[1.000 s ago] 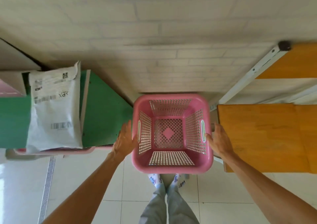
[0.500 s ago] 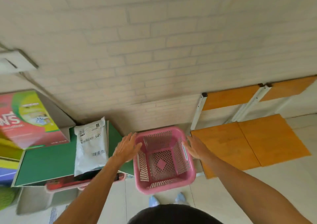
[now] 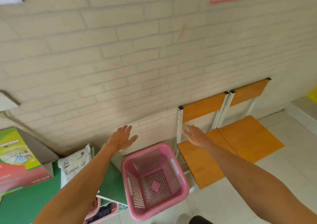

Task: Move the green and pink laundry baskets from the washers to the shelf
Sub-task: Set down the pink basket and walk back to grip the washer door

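The pink laundry basket [image 3: 154, 181] stands empty and upright on the floor, between a green-topped shelf unit [image 3: 22, 205] on its left and an orange chair [image 3: 202, 162] on its right. My left hand [image 3: 122, 138] hovers above and behind the basket's left side, fingers spread and straight, touching nothing. My right hand [image 3: 193, 135] is raised above the basket's right side, in front of the chair, fingers straight and empty. No green basket is in view.
On the green shelf top lie a white mailer bag [image 3: 75, 163] and a red-and-green carton [image 3: 18, 158]. A lower shelf holds a pink bin [image 3: 103, 211]. A second orange chair [image 3: 248, 134] stands to the right. A brick wall runs behind everything.
Both hands let go of the pink basket's sides and lifted up and away from it. My view has risen and tilted back, so the basket now appears lower and farther off.
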